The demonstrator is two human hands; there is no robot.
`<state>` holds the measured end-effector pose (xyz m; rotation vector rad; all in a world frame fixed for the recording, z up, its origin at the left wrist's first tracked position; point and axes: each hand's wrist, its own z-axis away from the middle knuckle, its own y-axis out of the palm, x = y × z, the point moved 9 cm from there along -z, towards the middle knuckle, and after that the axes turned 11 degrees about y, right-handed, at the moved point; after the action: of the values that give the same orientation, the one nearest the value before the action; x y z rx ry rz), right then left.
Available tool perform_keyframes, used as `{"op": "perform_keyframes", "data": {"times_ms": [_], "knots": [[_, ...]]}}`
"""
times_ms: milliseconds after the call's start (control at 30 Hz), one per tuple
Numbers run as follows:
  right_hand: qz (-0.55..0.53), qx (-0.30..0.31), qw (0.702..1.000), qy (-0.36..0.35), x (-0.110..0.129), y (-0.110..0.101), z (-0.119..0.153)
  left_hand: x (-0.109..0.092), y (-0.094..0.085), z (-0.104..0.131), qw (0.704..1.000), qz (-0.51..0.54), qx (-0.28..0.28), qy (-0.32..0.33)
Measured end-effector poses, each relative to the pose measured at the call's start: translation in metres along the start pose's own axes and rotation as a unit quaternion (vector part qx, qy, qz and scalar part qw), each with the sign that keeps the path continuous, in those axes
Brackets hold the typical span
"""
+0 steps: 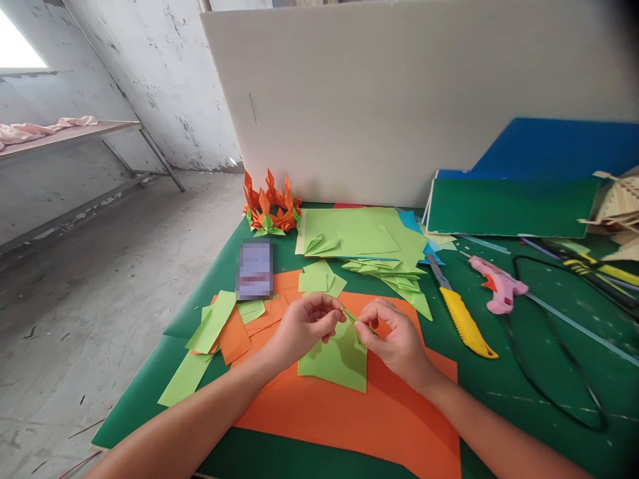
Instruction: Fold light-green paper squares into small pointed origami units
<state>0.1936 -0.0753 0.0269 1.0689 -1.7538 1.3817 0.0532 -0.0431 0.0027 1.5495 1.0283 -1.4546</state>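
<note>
Paper in hand: one folded green piece [350, 316], held above the middle of the large orange sheet [399, 412], toward the near half of the worktop [144, 392]. I read my left hand [310, 322] as closed, thumb and finger pinching the piece's left end; my right hand [392, 332] is likewise closed, fingertips gripping its right end. The hands are apart from each other, joined only by the piece. Progress, as judged: creasing of this piece looks partway, since it is narrow and doubled over, though its final form cannot be told. Folded so far: the pile of folded green pieces [412, 286] by the far right corner of the orange sheet. Flat and unfolded: the green square [329, 362] below my hands and two long green strips [214, 322] toward the worktop's left edge. Counts: folded piece in hand, 1; large orange sheet, 1; green square, 1; small orange pieces [234, 336] at the orange sheet's far left corner, several, overlapping, exact number not readable; pile of folded pieces, many, layers hide the total. At the worktop's far left corner, 1 orange crown-shaped paper ornament [272, 206] with green leaves at its base; nearer, 1 flat slab [255, 269], face blurred. Right of the orange sheet, 1 yellow-handled cutter [464, 326] and, beyond it, 1 pink glue gun [504, 289]. Toward the far right corner, 1 green board [509, 206] stands upright before 1 blue board [559, 146].
</note>
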Motion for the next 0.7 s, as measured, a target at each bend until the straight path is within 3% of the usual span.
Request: {"op": "perform_keyframes", "data": {"times_ms": [333, 533, 700], "knots": [[-0.075, 0.086, 0.992, 0.061, -0.008, 0.01, -0.002, -0.003, 0.005, 0.001, 1.0, 0.014, 0.018, 0.014], [-0.054, 0.108, 0.992, 0.044, -0.002, 0.014, 0.0, 0.0, 0.003, 0.002, 1.0, 0.005, 0.02, 0.02], [-0.047, 0.123, 0.991, 0.039, -0.003, 0.015, 0.0, 0.008, 0.004, 0.003, 0.999, 0.02, 0.042, -0.027]]}}
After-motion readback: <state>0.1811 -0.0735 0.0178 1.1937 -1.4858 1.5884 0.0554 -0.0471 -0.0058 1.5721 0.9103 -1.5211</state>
